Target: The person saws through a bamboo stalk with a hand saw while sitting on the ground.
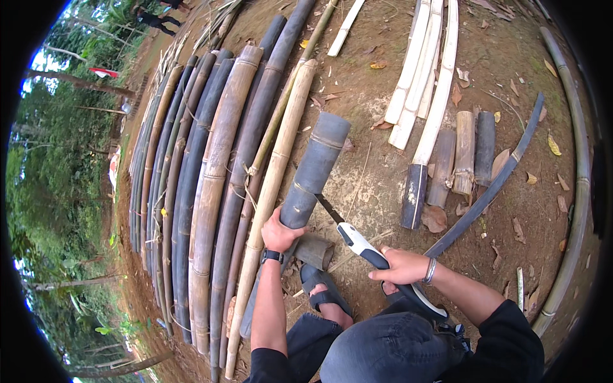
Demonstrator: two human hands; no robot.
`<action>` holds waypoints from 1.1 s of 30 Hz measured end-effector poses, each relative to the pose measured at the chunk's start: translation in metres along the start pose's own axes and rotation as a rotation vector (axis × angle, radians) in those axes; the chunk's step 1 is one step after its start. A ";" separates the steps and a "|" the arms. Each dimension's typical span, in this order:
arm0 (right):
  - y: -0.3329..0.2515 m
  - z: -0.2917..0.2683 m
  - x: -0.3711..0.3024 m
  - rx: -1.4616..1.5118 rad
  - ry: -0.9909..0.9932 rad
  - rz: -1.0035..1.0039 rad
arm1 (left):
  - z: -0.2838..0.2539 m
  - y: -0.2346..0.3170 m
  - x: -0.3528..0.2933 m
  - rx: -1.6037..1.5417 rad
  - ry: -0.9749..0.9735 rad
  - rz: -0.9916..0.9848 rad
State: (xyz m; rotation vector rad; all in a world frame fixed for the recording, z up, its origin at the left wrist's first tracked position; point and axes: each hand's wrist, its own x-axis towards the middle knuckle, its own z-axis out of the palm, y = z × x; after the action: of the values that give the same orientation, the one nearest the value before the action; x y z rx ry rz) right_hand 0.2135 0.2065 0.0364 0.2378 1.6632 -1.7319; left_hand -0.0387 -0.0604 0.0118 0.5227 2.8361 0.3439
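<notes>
A thick dark bamboo pole [319, 156] slants upward in front of me, its far end pointing away. My left hand [280, 231] is closed around its lower part, thumb toward the right side. In my right hand [401, 265] is a hand saw [355, 239] with a white and dark handle. The saw's dark blade meets the pole's right side, a little beyond my left hand. Whether the blade has cut into the wall cannot be made out. Below the pole, near my left foot, lies a short hollow bamboo piece [315, 250].
Many long bamboo poles [220, 153] lie side by side on the left. Pale split bamboo strips [415, 76] rest on the ground ahead. Several short bamboo pieces [464, 150] sit at the right, beside a curved dark strip [495, 186]. Another long pole [578, 147] borders the far right.
</notes>
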 end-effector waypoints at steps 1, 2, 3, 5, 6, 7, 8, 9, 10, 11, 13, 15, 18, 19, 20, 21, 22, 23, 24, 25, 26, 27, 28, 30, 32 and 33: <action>0.000 -0.001 0.003 -0.075 0.029 0.012 | -0.002 -0.004 0.003 -0.020 -0.020 0.008; 0.001 -0.001 0.006 -0.150 0.058 0.025 | -0.002 -0.007 0.006 -0.041 -0.040 0.017; 0.002 -0.001 0.009 -0.226 0.084 0.033 | -0.005 -0.012 0.009 -0.059 -0.057 0.023; 0.007 -0.001 0.011 -0.248 0.146 0.001 | -0.006 -0.024 0.014 -0.100 -0.111 0.040; 0.010 0.001 0.012 -0.287 0.204 -0.019 | -0.007 -0.028 0.016 -0.123 -0.135 0.048; 0.013 0.003 0.014 -0.327 0.263 -0.039 | -0.007 -0.031 0.018 -0.154 -0.154 0.047; 0.016 0.005 0.017 -0.320 0.289 -0.020 | -0.006 -0.035 0.020 -0.185 -0.172 0.045; 0.015 0.007 0.018 -0.318 0.316 -0.010 | -0.007 -0.039 0.022 -0.217 -0.186 0.043; 0.013 0.008 0.019 -0.317 0.342 -0.001 | -0.007 -0.042 0.024 -0.210 -0.170 0.045; 0.011 0.010 0.021 -0.316 0.368 0.008 | -0.005 -0.044 0.024 -0.203 -0.153 0.046; 0.019 0.012 0.024 -0.326 0.394 0.006 | 0.000 -0.039 0.021 -0.164 -0.123 0.041; 0.020 0.012 0.022 -0.317 0.400 0.046 | 0.003 -0.035 0.017 -0.093 -0.088 0.034; 0.022 0.010 0.023 -0.345 0.398 0.043 | 0.000 -0.034 0.016 -0.131 -0.103 0.019; 0.023 0.010 0.024 -0.361 0.406 0.034 | 0.001 -0.035 0.016 -0.149 -0.114 0.012; 0.021 0.010 0.024 -0.368 0.396 0.045 | 0.002 -0.035 0.015 -0.130 -0.050 0.033; 0.016 0.008 0.022 -0.372 0.388 0.056 | 0.004 -0.033 0.013 -0.112 0.013 0.058; 0.014 0.007 0.021 -0.377 0.381 0.068 | 0.007 -0.031 0.010 -0.094 0.076 0.083; 0.016 0.009 0.021 -0.390 0.406 0.039 | 0.012 -0.027 0.004 0.027 0.187 0.112; 0.020 0.011 0.021 -0.403 0.439 0.010 | 0.017 -0.015 -0.002 0.145 0.300 0.149; 0.023 0.014 0.020 -0.417 0.466 -0.017 | 0.023 -0.005 -0.009 0.264 0.412 0.179; 0.024 0.016 0.019 -0.439 0.495 -0.035 | 0.029 0.005 -0.014 0.298 0.440 0.137; 0.024 0.019 0.018 -0.466 0.519 -0.058 | 0.034 0.007 -0.014 0.247 0.417 0.071; 0.023 0.022 0.018 -0.493 0.543 -0.080 | 0.039 0.007 -0.013 0.195 0.393 0.005; 0.021 0.026 0.016 -0.537 0.572 -0.124 | 0.039 0.007 -0.008 0.160 0.390 -0.044; 0.015 0.029 0.015 -0.582 0.579 -0.128 | 0.031 0.005 0.000 0.103 0.298 -0.052; 0.008 0.028 0.017 -0.604 0.571 -0.115 | 0.023 0.004 0.004 0.078 0.254 -0.056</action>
State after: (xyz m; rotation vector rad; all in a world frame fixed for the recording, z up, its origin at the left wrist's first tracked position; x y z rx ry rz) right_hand 0.2147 0.1752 0.0243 0.3749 2.5726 -1.2101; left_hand -0.0350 -0.0505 -0.0095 0.4417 3.1137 0.3108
